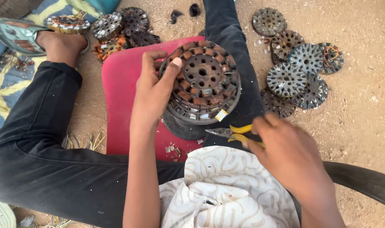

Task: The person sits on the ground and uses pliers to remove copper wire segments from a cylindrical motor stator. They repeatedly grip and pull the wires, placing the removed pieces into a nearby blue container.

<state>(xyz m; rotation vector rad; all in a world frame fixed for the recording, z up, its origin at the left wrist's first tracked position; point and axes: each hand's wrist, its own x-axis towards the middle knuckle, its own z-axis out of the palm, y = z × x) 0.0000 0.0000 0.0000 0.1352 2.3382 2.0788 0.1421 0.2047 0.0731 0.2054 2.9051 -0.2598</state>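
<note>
the left hand (152,90) is clenched around the left rim of a round motor stator (202,80), thumb laid over the top edge and fingers curled over the copper-wound slots, tilting the disc so its holed steel face looks up toward the camera. the stator rests on a dark round base just beneath it, over a red board (121,105) that lies on the sandy ground between the person's black-trousered legs. the right hand (287,154) is closed on the yellow handles of a pair of pliers (230,133), which lie almost level, long axis running left to right, with the grey nose pointing left. that nose sits just below and slightly right of the stator's lower rim, near a small pale tag (221,115) hanging from the windings, not touching it as far as can be told. so the stator lies up and to the left of the pliers' tip, and the left hand is the one already on it. a heap of stripped stator plates (300,71) lies on the ground to the right, well apart, and more wound stators (112,27) are piled at upper left beside a sandalled foot (53,40). a patterned cloth (226,190) covers the lap.
</note>
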